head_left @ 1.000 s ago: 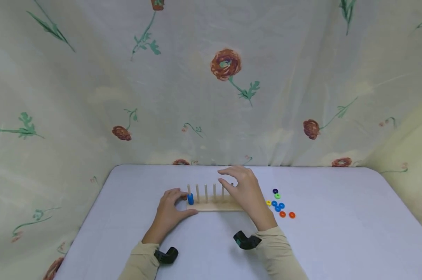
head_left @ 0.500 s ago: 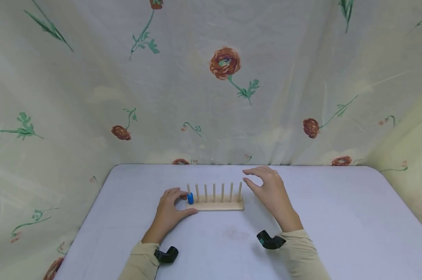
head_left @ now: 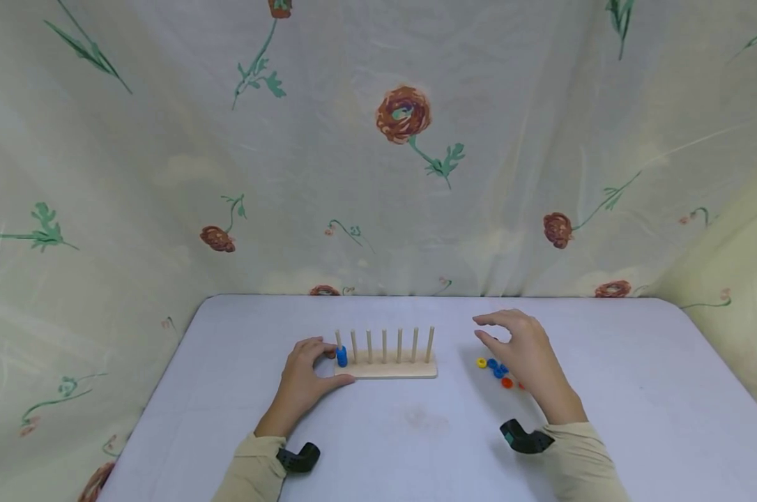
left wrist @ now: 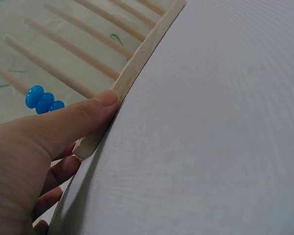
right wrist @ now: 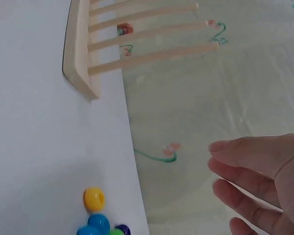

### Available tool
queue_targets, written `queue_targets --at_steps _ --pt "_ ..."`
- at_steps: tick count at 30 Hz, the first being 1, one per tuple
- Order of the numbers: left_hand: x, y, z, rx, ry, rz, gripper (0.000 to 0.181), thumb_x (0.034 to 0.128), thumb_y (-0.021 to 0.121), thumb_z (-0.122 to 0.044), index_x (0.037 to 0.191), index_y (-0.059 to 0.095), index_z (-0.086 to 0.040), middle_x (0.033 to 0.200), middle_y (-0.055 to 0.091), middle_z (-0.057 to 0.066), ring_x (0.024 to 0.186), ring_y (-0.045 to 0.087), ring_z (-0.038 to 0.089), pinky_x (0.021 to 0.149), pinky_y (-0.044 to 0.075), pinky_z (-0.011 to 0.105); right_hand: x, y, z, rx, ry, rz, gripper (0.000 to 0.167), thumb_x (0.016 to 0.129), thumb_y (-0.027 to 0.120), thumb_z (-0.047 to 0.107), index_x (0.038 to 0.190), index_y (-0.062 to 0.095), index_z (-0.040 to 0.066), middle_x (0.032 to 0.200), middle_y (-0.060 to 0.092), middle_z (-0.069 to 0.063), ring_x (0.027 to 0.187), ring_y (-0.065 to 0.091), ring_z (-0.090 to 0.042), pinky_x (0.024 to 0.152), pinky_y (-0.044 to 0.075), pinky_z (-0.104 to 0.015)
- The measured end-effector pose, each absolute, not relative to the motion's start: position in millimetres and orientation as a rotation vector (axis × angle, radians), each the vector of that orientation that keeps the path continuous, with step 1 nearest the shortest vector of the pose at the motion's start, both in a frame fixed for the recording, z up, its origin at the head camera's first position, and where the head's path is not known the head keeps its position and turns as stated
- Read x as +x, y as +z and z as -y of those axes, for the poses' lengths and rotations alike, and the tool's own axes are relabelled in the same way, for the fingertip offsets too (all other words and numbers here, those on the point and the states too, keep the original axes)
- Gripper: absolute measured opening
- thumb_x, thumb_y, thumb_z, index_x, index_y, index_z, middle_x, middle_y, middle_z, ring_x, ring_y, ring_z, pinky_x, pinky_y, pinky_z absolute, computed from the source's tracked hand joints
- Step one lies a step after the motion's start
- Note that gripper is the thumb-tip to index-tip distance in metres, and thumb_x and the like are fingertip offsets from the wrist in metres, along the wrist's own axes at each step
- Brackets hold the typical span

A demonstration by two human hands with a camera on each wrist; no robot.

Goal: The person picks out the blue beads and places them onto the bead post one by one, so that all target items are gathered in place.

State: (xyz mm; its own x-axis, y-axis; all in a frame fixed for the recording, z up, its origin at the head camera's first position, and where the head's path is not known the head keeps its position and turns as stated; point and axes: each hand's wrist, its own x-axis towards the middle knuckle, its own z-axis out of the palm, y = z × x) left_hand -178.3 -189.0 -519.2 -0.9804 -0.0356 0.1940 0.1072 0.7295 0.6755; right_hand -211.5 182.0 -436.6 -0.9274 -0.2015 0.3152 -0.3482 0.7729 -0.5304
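A pale wooden base carries a row of several upright pegs. Blue rings are stacked on its leftmost peg; the left wrist view shows three blue rings there. The left hand grips the base's left end, its thumb along the front edge in the left wrist view, where the hand fills the lower left. Above the loose rings, the right hand hovers with thumb and fingers apart and nothing between them. The right wrist view has this hand at the lower right.
Loose rings lie right of the base: a yellow ring, several blue ones and an orange ring, others partly hidden by the right hand. Behind the white table hangs a flowered curtain.
The right hand has moved right, from above the base's right end to over the loose rings, uncovering the right pegs. The left hand and blue rings have stayed in place.
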Motion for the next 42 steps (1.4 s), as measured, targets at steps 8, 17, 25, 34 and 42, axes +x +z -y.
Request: queue_targets --at_steps 8,17,25,34,42 --pt "-179 -521 190 -0.062 -1.085 2.731 0.060 0.0703 0.096 -0.040 0.119 0.074 -0.012 0.141 0.063 0.015 0.140 0.050 0.035 0.118 0.041 0.058 -208 -442 -208 0.375 0.888 2.880 0.026 0.094 0.076 0.015 0.119 0.077 0.008 0.122 0.075 -0.016 0.123 0.062 -0.043 0.105 0.048 -0.068" --pt "-181 -524 191 -0.064 -1.082 2.736 0.060 0.0704 0.095 -0.041 0.119 0.074 -0.013 0.141 0.063 0.014 0.139 0.050 0.035 0.117 0.042 0.057 -205 -456 -229 0.386 0.869 3.005 0.024 0.093 0.077 0.014 0.117 0.078 0.009 0.124 0.074 -0.018 0.126 0.060 -0.047 0.106 0.046 -0.069" --pt "-180 -524 191 -0.062 -1.069 2.736 0.060 0.0705 0.095 -0.041 0.119 0.074 -0.013 0.140 0.063 0.014 0.139 0.050 0.034 0.118 0.042 0.056 -207 -468 -238 0.384 0.837 3.082 0.025 0.091 0.078 0.013 0.115 0.078 0.009 0.123 0.074 -0.018 0.127 0.059 -0.048 0.107 0.045 -0.070" --pt "-180 -523 190 -0.075 -1.065 2.733 0.059 0.0713 0.095 -0.041 0.119 0.074 -0.012 0.140 0.063 0.014 0.139 0.050 0.034 0.117 0.042 0.057 -212 -481 -239 0.390 0.796 3.118 0.026 0.088 0.081 0.010 0.114 0.078 0.007 0.108 0.078 -0.009 0.118 0.065 -0.041 0.105 0.048 -0.067" --pt "-178 -522 190 -0.071 -1.085 2.727 0.059 0.0699 0.096 -0.039 0.118 0.074 -0.012 0.142 0.062 0.016 0.139 0.050 0.036 0.117 0.042 0.058 -213 -484 -238 0.415 0.776 3.127 0.027 0.088 0.082 0.013 0.114 0.078 0.007 0.103 0.076 -0.005 0.112 0.064 -0.036 0.105 0.049 -0.067"
